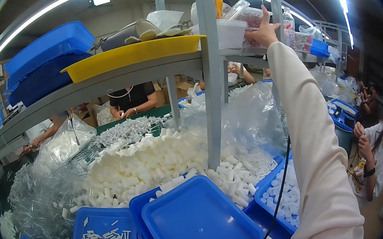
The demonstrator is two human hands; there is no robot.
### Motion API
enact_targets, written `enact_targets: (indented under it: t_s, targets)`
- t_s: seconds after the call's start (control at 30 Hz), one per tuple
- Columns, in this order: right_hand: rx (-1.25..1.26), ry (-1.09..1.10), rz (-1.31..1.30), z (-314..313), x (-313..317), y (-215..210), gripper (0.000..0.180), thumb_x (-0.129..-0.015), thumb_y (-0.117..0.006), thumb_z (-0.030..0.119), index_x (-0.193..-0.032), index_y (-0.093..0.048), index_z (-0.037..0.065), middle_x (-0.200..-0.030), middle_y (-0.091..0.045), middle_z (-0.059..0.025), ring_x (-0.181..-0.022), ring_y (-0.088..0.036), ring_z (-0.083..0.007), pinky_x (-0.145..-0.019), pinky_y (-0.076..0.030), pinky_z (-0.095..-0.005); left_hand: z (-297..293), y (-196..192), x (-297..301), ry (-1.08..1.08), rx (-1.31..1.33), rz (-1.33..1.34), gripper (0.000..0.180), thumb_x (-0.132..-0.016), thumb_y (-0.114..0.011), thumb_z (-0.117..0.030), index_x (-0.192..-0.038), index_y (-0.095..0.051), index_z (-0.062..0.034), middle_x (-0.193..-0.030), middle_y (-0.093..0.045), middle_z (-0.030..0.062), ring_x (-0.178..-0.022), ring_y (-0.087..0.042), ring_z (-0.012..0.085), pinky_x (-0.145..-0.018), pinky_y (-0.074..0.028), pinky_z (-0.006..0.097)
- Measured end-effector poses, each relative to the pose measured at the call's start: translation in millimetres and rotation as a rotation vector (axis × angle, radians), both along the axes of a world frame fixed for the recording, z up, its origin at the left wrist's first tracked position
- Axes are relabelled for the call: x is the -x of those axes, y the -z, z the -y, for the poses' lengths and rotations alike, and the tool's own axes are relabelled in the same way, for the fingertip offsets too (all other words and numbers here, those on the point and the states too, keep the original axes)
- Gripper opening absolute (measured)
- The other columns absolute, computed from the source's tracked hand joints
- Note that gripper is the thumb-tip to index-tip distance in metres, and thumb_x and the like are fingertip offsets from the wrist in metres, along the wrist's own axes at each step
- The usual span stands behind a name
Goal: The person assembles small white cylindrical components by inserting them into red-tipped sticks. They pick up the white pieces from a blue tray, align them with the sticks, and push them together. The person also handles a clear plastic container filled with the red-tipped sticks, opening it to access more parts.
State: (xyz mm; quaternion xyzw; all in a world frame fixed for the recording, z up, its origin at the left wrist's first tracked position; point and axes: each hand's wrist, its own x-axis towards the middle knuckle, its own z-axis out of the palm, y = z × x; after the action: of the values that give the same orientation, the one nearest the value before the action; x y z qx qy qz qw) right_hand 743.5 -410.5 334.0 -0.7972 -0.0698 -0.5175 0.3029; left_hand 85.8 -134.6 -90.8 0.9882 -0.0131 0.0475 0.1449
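At the bottom centre, an empty blue tray (198, 222) lay before a heap of white caps (149, 164) on the table. Upper right, the right hand (264, 28) reached the shelf (148, 72), fingers (265, 15) closed on a clear container (252, 20). The left hand was out of view.

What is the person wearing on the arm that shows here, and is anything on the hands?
One arm shows, the right, in a long cream-white sleeve of soft fabric reaching the wrist. The right hand is bare, without glove or ring visible. A thin black cable hangs beside the sleeve. The left hand is out of view.
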Motion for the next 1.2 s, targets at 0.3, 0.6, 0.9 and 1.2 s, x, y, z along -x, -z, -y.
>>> enact_targets:
  t_s: [0.3,0.6,0.9,1.2]
  targets:
    - [-0.085,0.025,-0.089,-12,27,-6,0.106,-0.053,-0.084,0.025,-0.135,-0.016,0.026,-0.124,-0.041,-0.0262,-0.111,-0.050,-0.0404,-0.097,-0.041,-0.0470,1,-5,3,0.011,-0.059,0.003,0.043,-0.087,-0.053,-0.022,-0.123,-0.045,0.0000,-0.131,-0.043,0.0254,-0.124,-0.040,0.0384,-0.100,-0.033,0.054]
    - [-0.103,0.019,0.008,13,62,-18,0.102,-0.056,-0.079,0.033,-0.135,-0.016,0.023,-0.122,-0.048,-0.0228,-0.111,-0.053,-0.0383,-0.095,-0.043,-0.0427,2,-19,-12,0.002,-0.303,0.113,0.036,-0.088,-0.055,-0.017,-0.119,-0.051,0.0013,-0.124,-0.051,0.0241,-0.118,-0.049,0.0341,-0.097,-0.039,0.049]
    - [0.243,0.249,0.087,117,85,8,0.112,-0.056,-0.081,0.053,-0.139,-0.021,0.009,-0.130,-0.046,-0.0203,-0.119,-0.047,-0.0283,-0.100,-0.037,-0.0366,10,-35,-12,-0.026,0.189,0.108,0.087,-0.077,-0.062,-0.052,-0.134,-0.034,0.0069,-0.137,-0.037,0.0247,-0.128,-0.031,0.0461,-0.105,-0.021,0.059]
    - [0.173,-0.029,0.201,152,275,120,0.096,-0.057,-0.089,0.026,-0.126,-0.028,-0.002,-0.121,-0.046,-0.0165,-0.118,-0.045,-0.0256,-0.098,-0.041,-0.0386,17,-134,31,-0.048,-0.081,0.199,0.045,-0.065,-0.074,-0.023,-0.104,-0.062,-0.0035,-0.098,-0.062,0.0090,-0.090,-0.058,0.0311,-0.077,-0.045,0.043]
